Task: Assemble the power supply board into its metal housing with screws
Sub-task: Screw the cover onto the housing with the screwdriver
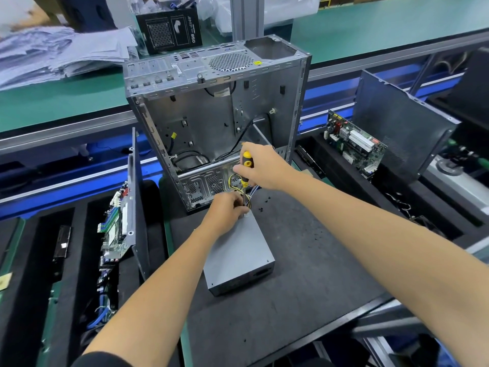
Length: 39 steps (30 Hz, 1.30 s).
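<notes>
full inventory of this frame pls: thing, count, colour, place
power supply housing: 1, grey, centre of black mat
screwdriver: 1, yellow and black, upright over housing's far end
wire bundle: 1, yellow and black, at housing's far end
loose screws: several, black, on mat right of housing
computer case: 1, silver, open, behind the mat
circuit boards: 2, green, in trays at left and right
black box: 1, back, marked 850
left hand: at housing's far end, by the screwdriver shaft
right hand: grips screwdriver handle
</notes>
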Motion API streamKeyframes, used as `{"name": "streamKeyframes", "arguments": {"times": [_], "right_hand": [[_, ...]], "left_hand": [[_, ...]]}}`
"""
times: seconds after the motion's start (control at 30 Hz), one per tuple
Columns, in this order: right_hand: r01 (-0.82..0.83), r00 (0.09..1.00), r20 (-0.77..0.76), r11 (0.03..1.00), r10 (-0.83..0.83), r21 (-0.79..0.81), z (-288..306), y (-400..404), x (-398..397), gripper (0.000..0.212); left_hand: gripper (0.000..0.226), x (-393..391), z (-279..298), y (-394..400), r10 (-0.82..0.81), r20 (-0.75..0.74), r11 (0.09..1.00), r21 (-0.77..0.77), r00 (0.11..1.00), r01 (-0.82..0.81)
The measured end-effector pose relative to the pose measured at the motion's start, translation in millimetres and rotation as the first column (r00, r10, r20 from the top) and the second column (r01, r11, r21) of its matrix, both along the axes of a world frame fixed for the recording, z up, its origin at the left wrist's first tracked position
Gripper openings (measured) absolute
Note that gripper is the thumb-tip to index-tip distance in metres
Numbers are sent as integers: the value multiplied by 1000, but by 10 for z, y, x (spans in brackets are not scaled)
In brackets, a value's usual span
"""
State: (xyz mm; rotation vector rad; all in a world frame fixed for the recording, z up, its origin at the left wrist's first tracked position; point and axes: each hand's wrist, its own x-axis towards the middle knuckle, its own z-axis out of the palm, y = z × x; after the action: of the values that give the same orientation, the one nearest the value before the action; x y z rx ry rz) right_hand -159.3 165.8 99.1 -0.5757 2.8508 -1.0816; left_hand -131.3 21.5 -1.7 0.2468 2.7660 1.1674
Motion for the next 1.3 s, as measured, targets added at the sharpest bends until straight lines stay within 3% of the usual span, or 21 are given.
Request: {"name": "streamKeyframes", "arguments": {"times": [0.53, 0.77, 1.03, 1.3], "right_hand": [[4, 1000, -4, 1000, -4, 19, 9, 3, 20, 21], [-19, 999, -27, 995, 22, 99, 22, -42, 47, 25], [30, 999, -16, 999, -29, 45, -37, -24, 55, 23], [-15, 1000, 13, 993, 13, 115, -162, -33, 62, 22]], "left_hand": [[25, -55, -74, 40, -31, 5, 996, -78, 1000, 31], [33, -35, -112, 81, -86, -97, 969, -239, 992, 61], [29, -42, -157, 61, -32, -58, 985, -172, 998, 22], [30, 4, -223, 93, -4, -78, 988, -157, 997, -8]]}}
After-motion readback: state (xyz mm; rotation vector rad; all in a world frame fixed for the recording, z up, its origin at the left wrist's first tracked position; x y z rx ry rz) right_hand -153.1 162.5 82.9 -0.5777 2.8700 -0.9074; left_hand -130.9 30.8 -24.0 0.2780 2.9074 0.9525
